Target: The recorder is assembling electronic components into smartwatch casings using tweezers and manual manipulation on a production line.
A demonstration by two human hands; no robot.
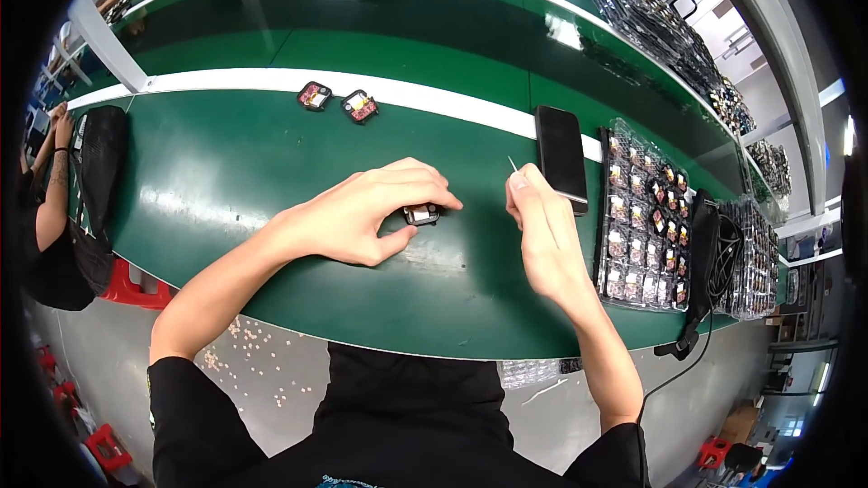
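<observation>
My left hand (371,210) curves around a small black square device (421,214) on the green table. Its thumb rests at the near edge of the device, and the fingers arch over the far side, partly hiding it. To the right, my right hand (547,235) is closed in a pinch on a thin, pale, pointed tool (513,164). Only the tip of this tool shows above the fingers, apart from the device, so its exact kind is unclear. Farther back lie two similar devices, one on the left (315,96) and one on the right (360,107), with colourful faces.
A black phone-like slab (561,152) lies beyond my right hand. Right of it, clear plastic trays (647,217) hold several small devices, beside a black bag with a cable (719,253). A white rail (434,99) crosses behind. Another person's arm (56,185) is at far left.
</observation>
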